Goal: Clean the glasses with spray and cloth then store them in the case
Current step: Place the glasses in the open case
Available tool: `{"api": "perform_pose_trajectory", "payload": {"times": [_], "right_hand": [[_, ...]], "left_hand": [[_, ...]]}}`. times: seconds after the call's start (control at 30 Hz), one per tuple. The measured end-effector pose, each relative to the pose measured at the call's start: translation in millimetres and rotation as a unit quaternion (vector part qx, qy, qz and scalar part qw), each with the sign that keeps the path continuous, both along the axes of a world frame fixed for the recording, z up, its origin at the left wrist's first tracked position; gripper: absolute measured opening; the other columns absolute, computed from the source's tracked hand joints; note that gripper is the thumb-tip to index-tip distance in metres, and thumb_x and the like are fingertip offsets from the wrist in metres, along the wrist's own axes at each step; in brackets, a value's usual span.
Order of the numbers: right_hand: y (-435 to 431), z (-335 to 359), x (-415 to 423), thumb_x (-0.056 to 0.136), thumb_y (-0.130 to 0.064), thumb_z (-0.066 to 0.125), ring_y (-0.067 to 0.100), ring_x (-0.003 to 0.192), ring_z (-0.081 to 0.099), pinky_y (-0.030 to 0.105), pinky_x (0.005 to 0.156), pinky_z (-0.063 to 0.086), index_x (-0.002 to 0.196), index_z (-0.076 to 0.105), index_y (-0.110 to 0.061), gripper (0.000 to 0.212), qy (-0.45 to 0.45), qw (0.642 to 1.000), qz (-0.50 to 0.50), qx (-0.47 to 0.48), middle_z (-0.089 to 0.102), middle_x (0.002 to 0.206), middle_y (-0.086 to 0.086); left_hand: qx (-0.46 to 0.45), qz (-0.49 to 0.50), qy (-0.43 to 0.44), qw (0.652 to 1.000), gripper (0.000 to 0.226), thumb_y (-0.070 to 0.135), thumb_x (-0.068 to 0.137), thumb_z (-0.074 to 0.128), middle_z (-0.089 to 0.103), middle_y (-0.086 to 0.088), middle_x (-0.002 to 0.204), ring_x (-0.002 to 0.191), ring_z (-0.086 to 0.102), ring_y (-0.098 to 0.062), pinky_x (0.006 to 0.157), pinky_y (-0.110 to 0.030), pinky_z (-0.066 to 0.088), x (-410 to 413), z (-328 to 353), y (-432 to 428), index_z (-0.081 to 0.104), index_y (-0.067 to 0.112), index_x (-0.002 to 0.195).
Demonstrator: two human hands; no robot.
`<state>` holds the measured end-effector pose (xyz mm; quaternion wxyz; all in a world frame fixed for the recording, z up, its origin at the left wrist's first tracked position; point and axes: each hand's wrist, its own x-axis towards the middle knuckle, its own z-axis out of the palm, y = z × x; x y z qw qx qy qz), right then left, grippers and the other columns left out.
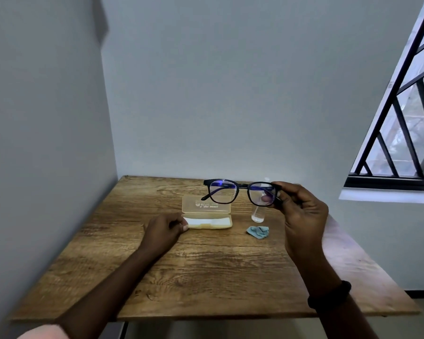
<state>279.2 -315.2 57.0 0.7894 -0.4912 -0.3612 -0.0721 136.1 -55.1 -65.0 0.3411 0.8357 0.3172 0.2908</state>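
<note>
One pair of glasses (240, 194) held up over the far side of the bench (206, 277), my right hand (301, 211) fingers pinching the frame's right end. Case (206, 214) lies open below, my left hand (164, 228) fingers curled on its left end. Spray bottle (258, 215) and crumpled blue cloth (258, 232) sit just right of the case.

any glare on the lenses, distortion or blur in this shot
Head view: blue-violet glare streaks both lenses of the glasses; daylight enters from the window at right; the wide-angle lens tilts its bars; the sleeve at bottom left is blurred.
</note>
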Motion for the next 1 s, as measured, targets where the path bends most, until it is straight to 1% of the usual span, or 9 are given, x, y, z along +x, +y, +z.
{"api": "perform_pose_trajectory", "payload": {"times": [0.13, 0.23, 0.3, 0.47, 0.57, 0.63, 0.7, 0.8, 1.0], "right_hand": [[0, -5, -4, 0.092, 0.015, 0.057, 0.013, 0.078, 0.075, 0.023, 0.071, 0.060, 0.111, 0.069, 0.010, 0.023, -0.018, 1.000, 0.003, -0.016, 0.078, 0.087, -0.002], [6, -10, -6, 0.092, 0.014, 0.057, 0.017, 0.074, 0.075, 0.025, 0.071, 0.061, 0.107, 0.072, 0.001, 0.025, -0.002, 1.000, 0.017, -0.020, 0.078, 0.085, -0.001], [13, -15, -4, 0.092, 0.013, 0.058, 0.019, 0.072, 0.075, 0.027, 0.069, 0.062, 0.104, 0.073, -0.003, 0.025, 0.013, 0.999, 0.026, -0.025, 0.078, 0.084, 0.002], [44, -41, 10, 0.090, 0.015, 0.060, 0.011, 0.064, 0.071, 0.020, 0.057, 0.057, 0.094, 0.072, -0.003, 0.022, 0.108, 0.990, 0.061, -0.066, 0.078, 0.079, 0.002], [64, -61, 22, 0.091, 0.014, 0.060, 0.012, 0.063, 0.071, 0.019, 0.053, 0.056, 0.090, 0.071, -0.004, 0.021, 0.156, 0.976, 0.078, -0.131, 0.076, 0.081, 0.006], [76, -74, 32, 0.093, 0.012, 0.059, 0.015, 0.063, 0.072, 0.020, 0.051, 0.056, 0.092, 0.070, -0.004, 0.019, 0.179, 0.964, 0.083, -0.175, 0.076, 0.082, 0.011], [85, -85, 39, 0.094, 0.011, 0.058, 0.020, 0.063, 0.072, 0.023, 0.050, 0.055, 0.094, 0.068, -0.001, 0.015, 0.202, 0.954, 0.085, -0.206, 0.075, 0.084, 0.017], [94, -93, 43, 0.096, 0.008, 0.058, 0.020, 0.060, 0.071, 0.026, 0.051, 0.055, 0.097, 0.065, 0.001, 0.009, 0.218, 0.941, 0.072, -0.248, 0.075, 0.083, 0.018], [101, -97, 42, 0.094, 0.009, 0.059, 0.016, 0.056, 0.068, 0.024, 0.046, 0.048, 0.090, 0.068, -0.002, 0.015, 0.185, 0.931, 0.045, -0.312, 0.074, 0.082, 0.022]], "left_hand": [[0.013, -0.008, -0.015, 1.000, 0.009, 0.037, 0.082, 0.080, 0.073, 0.033, 0.087, 0.098, 0.068, 0.003, 0.105, -0.053, 0.049, -17, -8, 0, 0.075, 0.043, 0.084], [0.009, -0.005, -0.031, 0.999, 0.011, 0.034, 0.080, 0.083, 0.066, 0.043, 0.080, 0.098, 0.068, 0.005, 0.106, -0.050, 0.049, -21, -8, -2, 0.076, 0.042, 0.085], [0.011, -0.003, -0.036, 0.999, 0.011, 0.037, 0.079, 0.082, 0.066, 0.041, 0.082, 0.101, 0.069, 0.002, 0.106, -0.052, 0.048, -21, -7, -3, 0.076, 0.043, 0.085], [0.019, 0.003, -0.050, 0.999, 0.011, 0.037, 0.079, 0.082, 0.076, 0.020, 0.113, 0.111, 0.067, 0.001, 0.110, -0.050, 0.045, -20, -5, -5, 0.076, 0.042, 0.086], [0.010, 0.005, -0.050, 0.999, 0.010, 0.039, 0.078, 0.081, 0.076, 0.022, 0.111, 0.109, 0.067, 0.002, 0.109, -0.052, 0.046, -21, -6, -5, 0.075, 0.044, 0.086], [0.008, 0.001, -0.052, 0.999, 0.009, 0.046, 0.076, 0.078, 0.075, 0.029, 0.102, 0.105, 0.067, 0.005, 0.107, -0.052, 0.047, -22, -6, -6, 0.074, 0.043, 0.084], [0.006, 0.003, -0.054, 0.999, 0.017, 0.050, 0.073, 0.077, 0.073, 0.032, 0.096, 0.104, 0.067, 0.004, 0.107, -0.051, 0.047, -24, -5, -7, 0.072, 0.041, 0.087], [-0.001, 0.007, -0.045, 0.999, 0.029, 0.042, 0.073, 0.085, 0.070, 0.030, 0.098, 0.107, 0.066, -0.002, 0.107, -0.052, 0.046, -25, -4, -7, 0.063, 0.039, 0.092], [-0.019, 0.004, -0.055, 0.998, 0.049, 0.047, 0.067, 0.087, 0.067, 0.030, 0.103, 0.112, 0.065, -0.001, 0.108, -0.053, 0.046, -25, -1, -7, 0.053, 0.054, 0.101]]}}
